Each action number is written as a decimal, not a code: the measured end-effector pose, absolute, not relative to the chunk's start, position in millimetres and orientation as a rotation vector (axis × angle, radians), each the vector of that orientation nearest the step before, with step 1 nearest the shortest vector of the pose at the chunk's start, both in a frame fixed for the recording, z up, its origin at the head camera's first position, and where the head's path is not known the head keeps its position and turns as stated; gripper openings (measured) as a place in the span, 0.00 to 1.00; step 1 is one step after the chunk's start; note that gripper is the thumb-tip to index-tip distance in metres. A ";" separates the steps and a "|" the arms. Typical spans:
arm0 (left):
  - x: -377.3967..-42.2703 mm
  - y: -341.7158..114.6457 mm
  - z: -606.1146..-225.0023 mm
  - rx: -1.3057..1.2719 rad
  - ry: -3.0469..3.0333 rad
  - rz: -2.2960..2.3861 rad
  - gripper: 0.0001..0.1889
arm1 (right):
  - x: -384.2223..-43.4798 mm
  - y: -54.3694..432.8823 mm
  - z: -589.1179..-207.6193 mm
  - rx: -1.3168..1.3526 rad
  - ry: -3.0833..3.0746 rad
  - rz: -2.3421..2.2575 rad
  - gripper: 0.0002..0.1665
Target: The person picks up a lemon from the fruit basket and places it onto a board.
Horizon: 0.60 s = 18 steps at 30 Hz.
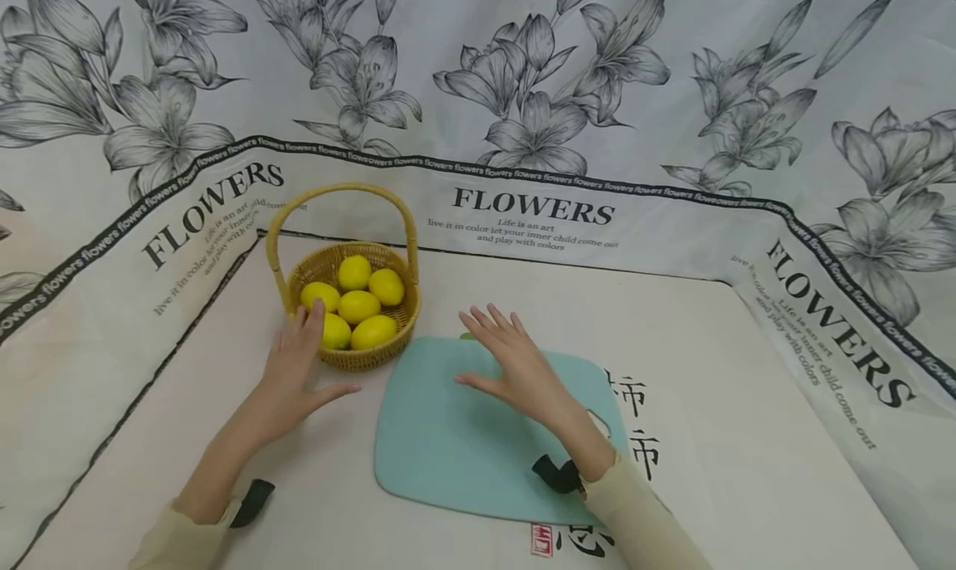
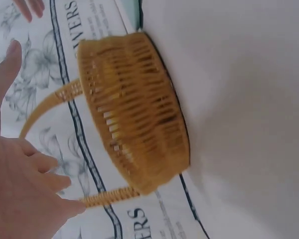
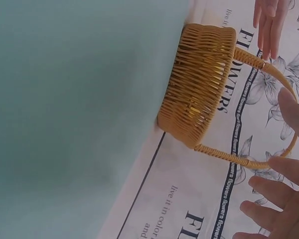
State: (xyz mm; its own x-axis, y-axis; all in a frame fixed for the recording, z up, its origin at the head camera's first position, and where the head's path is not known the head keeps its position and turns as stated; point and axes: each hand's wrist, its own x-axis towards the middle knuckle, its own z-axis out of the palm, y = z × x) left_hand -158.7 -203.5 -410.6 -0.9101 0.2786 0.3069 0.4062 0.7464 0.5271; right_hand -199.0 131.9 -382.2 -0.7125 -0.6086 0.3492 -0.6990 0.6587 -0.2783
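A woven wicker basket (image 1: 369, 359) with a tall arched handle stands at the back left of the table, holding several yellow lemons (image 1: 358, 307). My left hand (image 1: 293, 379) is raised at the basket's near left side, thumb and fingers spread, its fingertips overlapping the rim in the head view. Over the pale blue cutting board (image 1: 441, 437) hovers my right hand (image 1: 515, 367), fingers extended and thumb apart, with nothing in it. Both wrist views show the basket's woven side (image 2: 139, 109) beyond the spread fingers.
A white cloth (image 1: 747, 404) with black characters covers the table, partly under the board. Flower-printed fabric (image 1: 523, 97) rises behind and along both sides. A small green bit (image 1: 467, 336) shows at the board's far edge, partly hidden behind my right hand.
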 end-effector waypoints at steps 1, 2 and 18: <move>-157.0 -207.2 -409.0 -0.527 -2.739 -0.897 0.62 | -200.1 129.5 -381.6 1.066 -2.648 0.591 0.50; -155.3 -211.2 -407.6 -0.510 -2.738 -0.903 0.61 | -201.3 127.0 -381.0 1.070 -2.647 0.597 0.49; -176.0 -259.9 -402.2 -0.327 -2.762 -1.196 0.61 | -225.9 88.4 -385.2 1.123 -2.678 0.767 0.44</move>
